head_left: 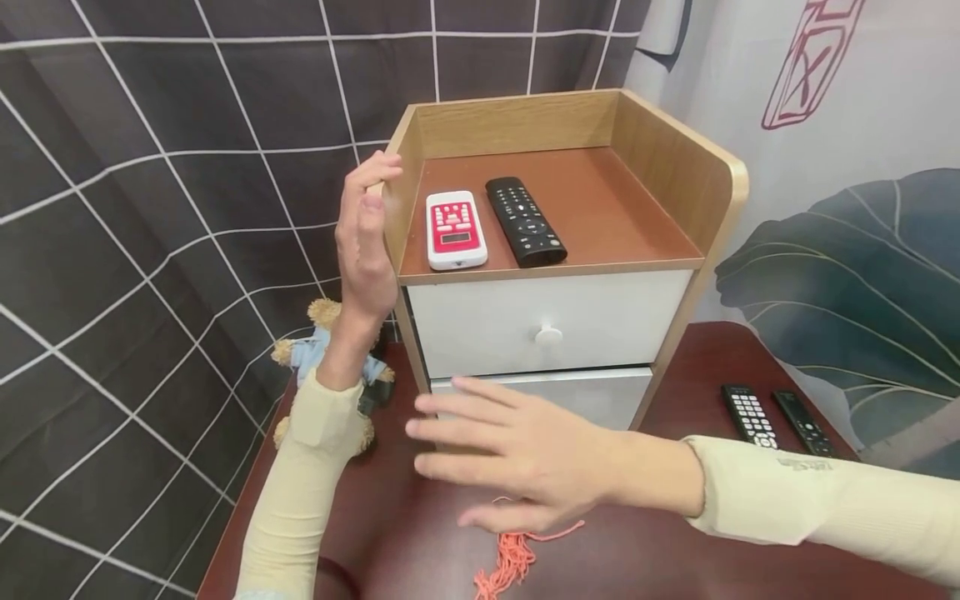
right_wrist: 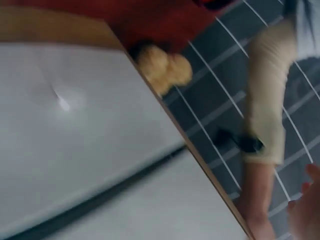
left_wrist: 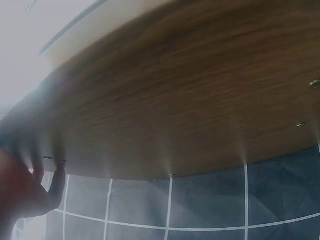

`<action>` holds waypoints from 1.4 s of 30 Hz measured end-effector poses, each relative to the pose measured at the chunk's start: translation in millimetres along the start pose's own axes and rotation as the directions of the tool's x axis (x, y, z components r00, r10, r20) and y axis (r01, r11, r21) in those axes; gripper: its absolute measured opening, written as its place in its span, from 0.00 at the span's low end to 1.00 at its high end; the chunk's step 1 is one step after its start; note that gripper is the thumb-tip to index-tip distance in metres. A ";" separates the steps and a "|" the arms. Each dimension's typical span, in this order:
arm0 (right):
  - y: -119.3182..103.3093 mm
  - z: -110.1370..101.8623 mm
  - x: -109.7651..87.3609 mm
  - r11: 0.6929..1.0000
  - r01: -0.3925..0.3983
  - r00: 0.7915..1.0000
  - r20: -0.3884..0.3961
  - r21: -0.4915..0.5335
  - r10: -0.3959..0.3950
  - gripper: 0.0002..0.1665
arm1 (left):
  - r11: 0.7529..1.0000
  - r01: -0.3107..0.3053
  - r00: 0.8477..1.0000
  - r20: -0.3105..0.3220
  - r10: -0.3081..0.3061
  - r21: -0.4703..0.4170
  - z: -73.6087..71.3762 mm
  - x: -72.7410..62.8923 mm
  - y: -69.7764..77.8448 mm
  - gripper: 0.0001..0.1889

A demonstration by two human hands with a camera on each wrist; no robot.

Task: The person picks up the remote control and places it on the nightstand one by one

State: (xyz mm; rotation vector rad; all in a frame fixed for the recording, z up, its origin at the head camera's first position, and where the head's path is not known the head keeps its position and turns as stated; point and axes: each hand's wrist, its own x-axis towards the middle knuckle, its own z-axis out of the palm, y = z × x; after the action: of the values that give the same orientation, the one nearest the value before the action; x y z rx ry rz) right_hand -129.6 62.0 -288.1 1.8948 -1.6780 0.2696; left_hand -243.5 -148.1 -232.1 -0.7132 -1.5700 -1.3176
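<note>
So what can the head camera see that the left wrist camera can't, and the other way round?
Of the two, only the head view shows four remotes, a white knob, orange yarn and a furry toy. Only the left wrist view shows screw-like dots on the wooden panel. Both show the cabinet and the dark curtain with white lines.

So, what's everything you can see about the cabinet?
The cabinet looks wooden, with a brown top walled on three sides and two white drawers. The upper has a round white knob and looks shut. It stands upright on the dark red table; two remotes lie on top, and the left hand touches its left side.
</note>
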 end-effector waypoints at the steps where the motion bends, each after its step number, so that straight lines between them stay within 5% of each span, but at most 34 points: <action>1: -0.9 3.8 -3.3 1.000 0.028 1.000 0.014 0.006 -0.028 0.34 | 1.000 0.006 1.000 0.002 -0.006 0.002 0.4 -0.1 0.0 0.28; 6: -3.2 14.4 -16.2 0.995 0.087 0.996 0.028 0.042 -0.089 0.37 | 1.000 0.025 1.000 0.006 -0.025 -0.001 2.4 -0.2 -0.5 0.28; 18: -26.9 56.0 -60.7 0.992 0.091 0.993 0.061 0.083 -0.097 0.39 | 0.998 0.066 0.998 -0.001 -0.066 -0.001 0.8 -3.1 -0.8 0.28; 42: -40.8 73.2 -139.1 0.993 -0.108 0.993 0.054 0.048 0.106 0.38 | 0.999 0.046 0.999 -0.004 -0.046 -0.012 1.7 -0.7 -0.3 0.27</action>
State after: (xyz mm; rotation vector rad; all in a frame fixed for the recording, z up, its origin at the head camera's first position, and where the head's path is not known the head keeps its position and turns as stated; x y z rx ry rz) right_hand -133.0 139.9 -430.6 1.8653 -1.8259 0.3110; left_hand -244.1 -146.4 -232.8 -0.6857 -1.5847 -1.3621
